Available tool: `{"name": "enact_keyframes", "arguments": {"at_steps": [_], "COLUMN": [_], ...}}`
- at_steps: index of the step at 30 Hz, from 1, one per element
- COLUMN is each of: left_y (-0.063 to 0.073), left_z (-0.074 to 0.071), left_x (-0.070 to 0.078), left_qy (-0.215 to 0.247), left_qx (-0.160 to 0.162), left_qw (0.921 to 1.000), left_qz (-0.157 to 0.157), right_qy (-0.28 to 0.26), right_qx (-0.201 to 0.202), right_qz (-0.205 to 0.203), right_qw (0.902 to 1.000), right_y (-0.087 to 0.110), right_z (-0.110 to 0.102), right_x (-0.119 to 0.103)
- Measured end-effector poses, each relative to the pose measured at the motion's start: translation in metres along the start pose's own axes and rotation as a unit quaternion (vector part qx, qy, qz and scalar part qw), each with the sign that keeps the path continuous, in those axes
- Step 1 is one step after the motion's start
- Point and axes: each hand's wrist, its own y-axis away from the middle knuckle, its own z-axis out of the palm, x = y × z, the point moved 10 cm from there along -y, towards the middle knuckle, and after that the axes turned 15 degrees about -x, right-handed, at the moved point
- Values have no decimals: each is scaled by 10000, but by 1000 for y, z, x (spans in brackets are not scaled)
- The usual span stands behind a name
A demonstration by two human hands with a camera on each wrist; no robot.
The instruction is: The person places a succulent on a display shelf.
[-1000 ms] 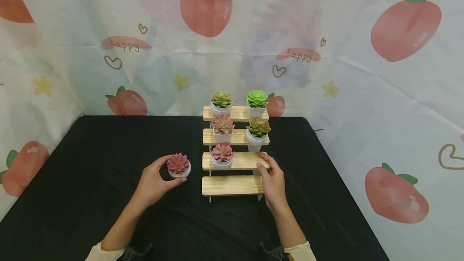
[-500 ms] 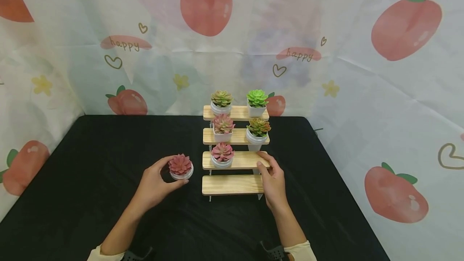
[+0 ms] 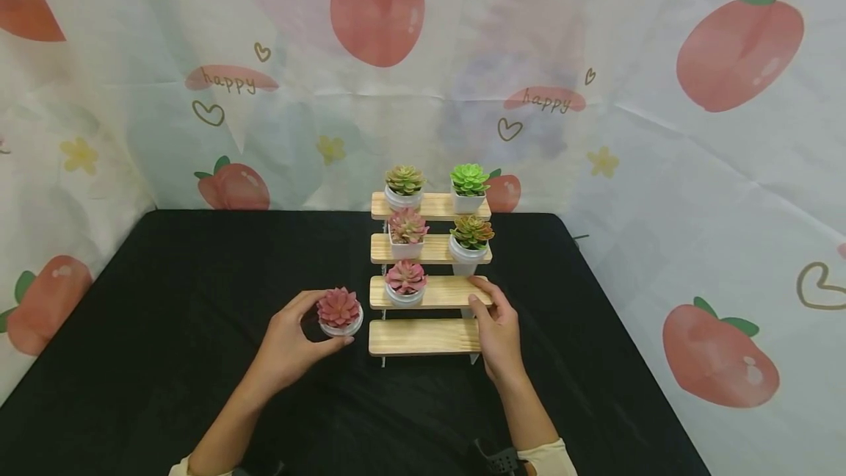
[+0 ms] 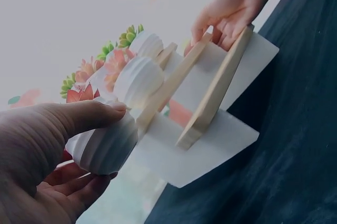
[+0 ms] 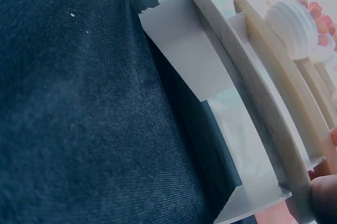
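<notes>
My left hand (image 3: 286, 347) pinches a red-pink potted succulent (image 3: 338, 309) between thumb and fingers, just left of a stepped wooden plant stand (image 3: 419, 338). Its round, ribbed white pot (image 4: 108, 148) shows in the left wrist view, off the shelves. My right hand (image 3: 500, 333) grips the right end of the stand's second shelf from the bottom. A pink succulent (image 3: 406, 279) stands at that shelf's left. Above it are a pink succulent in a square pot (image 3: 407, 230) and a green-brown one (image 3: 471, 235). The top shelf bears a dull green succulent (image 3: 404, 184) and a bright green one (image 3: 469, 182).
The stand sits on a black cloth-covered table (image 3: 218, 270). White side supports (image 4: 195, 155) hold up its wooden shelves. Behind and beside the table hangs a pale fabric backdrop (image 3: 423, 131) printed with peaches.
My left hand has carried the red-pink succulent to the right and slightly nearer to me, closer to the stand. The right hand keeps its grip in the same place.
</notes>
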Motion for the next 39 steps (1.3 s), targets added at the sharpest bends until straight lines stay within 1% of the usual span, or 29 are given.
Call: {"name": "enact_keyframes", "arguments": {"at_steps": [5, 17, 23, 29, 33, 39], "left_y": [2, 0, -1, -4, -7, -11], "left_z": [8, 21, 26, 35, 42, 54], "left_x": [5, 20, 25, 31, 36, 43], "left_qy": [130, 320, 379, 373, 326, 449], "left_qx": [-84, -160, -216, -339, -402, -557], "left_qw": [9999, 9990, 9987, 9984, 9979, 9964], "left_qz": [-8, 262, 269, 266, 378, 465], "right_qy": [38, 104, 128, 128, 142, 141], "right_qx": [2, 38, 33, 30, 40, 1], "right_qz": [-20, -21, -36, -12, 18, -15], "right_qw": [10000, 9999, 9999, 9999, 9999, 9999], "right_y": [-1, -2, -2, -2, -2, -3], "right_z": [0, -2, -1, -2, -3, -2], "right_x": [1, 5, 3, 5, 6, 5]}}
